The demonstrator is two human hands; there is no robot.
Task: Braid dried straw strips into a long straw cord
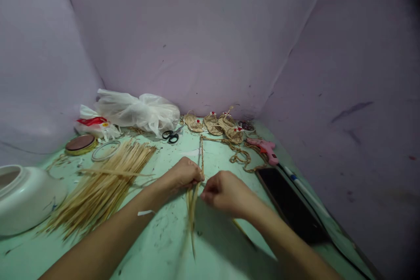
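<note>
The person's left hand (186,172) is closed, fingers pinching a thin braided cord of tan straw (202,157) in the middle of the pale green tabletop (154,249). Loose pale straw strands (192,223) hang from below that grip toward the person. The right hand (223,192) is just beside it, fingers curled near the strands; whether it holds one cannot be told.

Beyond the hands, the cord runs away from the person, bends right and ends in loose loops near a pink glue gun (268,150). A flat black rectangular slab (288,203) lies right of the right hand. Left of the left forearm lies a thick bundle of pale straw (101,197), beside a white rounded jar (31,203). Farther back are black-handled scissors (171,136) and slipper-shaped woven straw pieces with red beads (213,126).
</note>
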